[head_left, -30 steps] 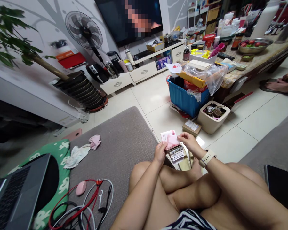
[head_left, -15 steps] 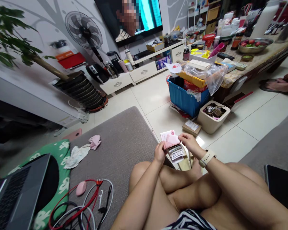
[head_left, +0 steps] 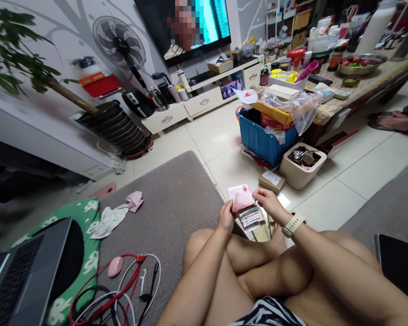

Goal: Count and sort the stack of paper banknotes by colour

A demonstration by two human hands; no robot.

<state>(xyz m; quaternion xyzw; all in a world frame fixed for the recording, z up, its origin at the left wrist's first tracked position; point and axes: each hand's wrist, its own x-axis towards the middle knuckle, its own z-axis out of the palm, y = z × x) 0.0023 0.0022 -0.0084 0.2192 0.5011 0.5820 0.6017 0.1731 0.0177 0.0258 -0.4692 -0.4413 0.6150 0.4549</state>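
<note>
My left hand is closed on the left edge of a thick stack of paper slips, its layered white and dark edges facing me. On top lies a pink slip, with a white slip bearing a pink print sticking out behind it. Fingers of my right hand pinch the right corner of the pink slip. What is printed on the slips is too small to read. Below the stack, pale yellowish items show partly between my hands and crossed legs.
A small brown box, a cream bin and a full blue basket stand on the floor ahead. Tangled cables and a laptop lie to my left. A phone is at right. Another person's foot shows far right.
The pink slip between my hands has shifted very slightly against the white one behind it. Both hands keep nearly the same place and grip.
</note>
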